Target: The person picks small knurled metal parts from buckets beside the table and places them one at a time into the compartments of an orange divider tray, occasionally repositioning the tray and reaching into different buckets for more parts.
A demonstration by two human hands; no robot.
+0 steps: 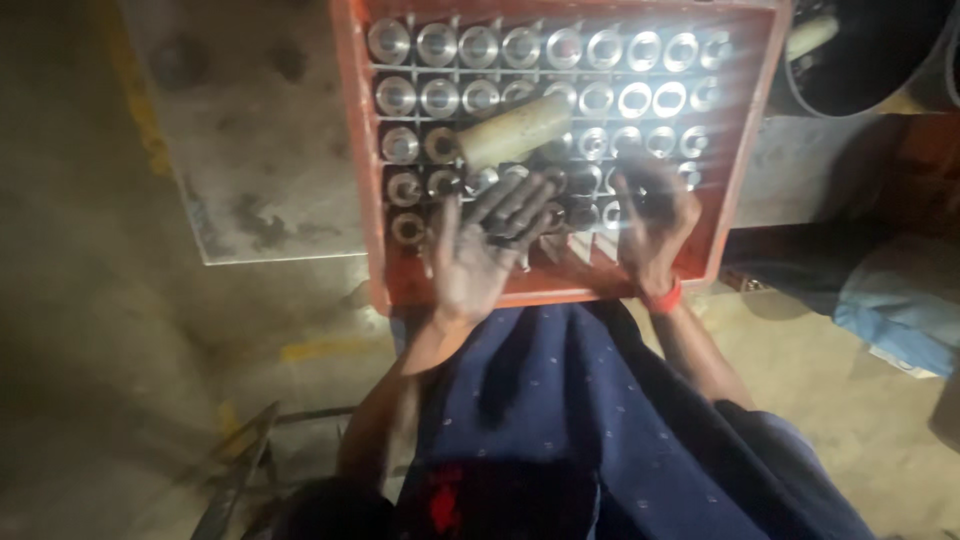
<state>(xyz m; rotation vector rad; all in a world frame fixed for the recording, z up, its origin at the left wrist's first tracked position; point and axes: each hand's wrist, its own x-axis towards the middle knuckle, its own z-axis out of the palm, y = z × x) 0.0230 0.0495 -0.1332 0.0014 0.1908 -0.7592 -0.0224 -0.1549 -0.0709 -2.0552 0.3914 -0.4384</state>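
Over the orange crate (352, 150) of metal tubes (480, 45), the left hand (480, 250) is open and empty; the right hand (652, 222) curls, and I cannot tell if it holds something.

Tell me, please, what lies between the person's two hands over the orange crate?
In the head view, between the left hand and right hand lie metal cylinders standing in the orange crate.

Dim, motion-blurred view; harsh glare on the shiny tubes (640, 75).
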